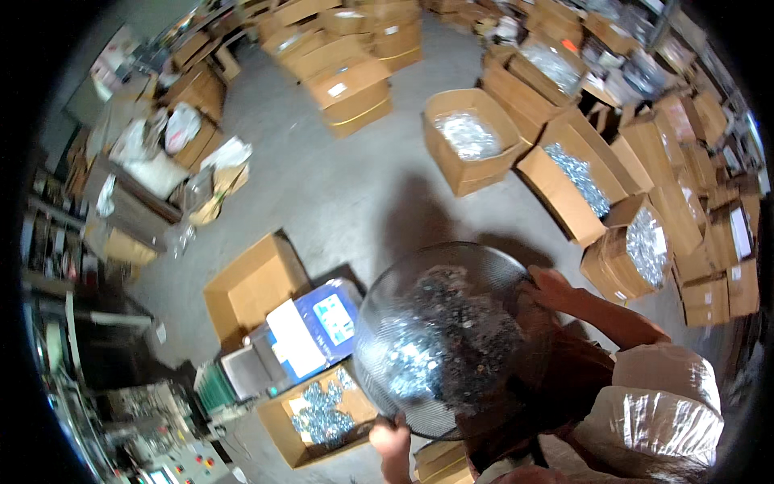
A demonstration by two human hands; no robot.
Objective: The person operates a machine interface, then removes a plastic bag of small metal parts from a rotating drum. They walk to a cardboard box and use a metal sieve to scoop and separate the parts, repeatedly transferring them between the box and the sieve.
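Observation:
Between my two hands hangs a large round dark mesh basket point(375, 335), tilted. Many small shiny metal parts point(427, 359) lie in it, too small to name. My left hand point(390, 438) is closed round its near left rim. At the far right rim, my right hand point(551, 289) grips the edge, with its fingertips partly hidden. Beside my left hand, an open carton point(288, 431) holds small packets of shiny pieces point(322, 415). A blue and white box point(322, 323) stands just left of the basket.
An open carton point(254, 282) sits on the grey floor point(322, 189) at left. Cartons with shiny contents, one holding clear bags point(468, 135), stand at right. Stacked cartons point(351, 93) rise at the back. A machine with a control panel point(173, 464) is at lower left.

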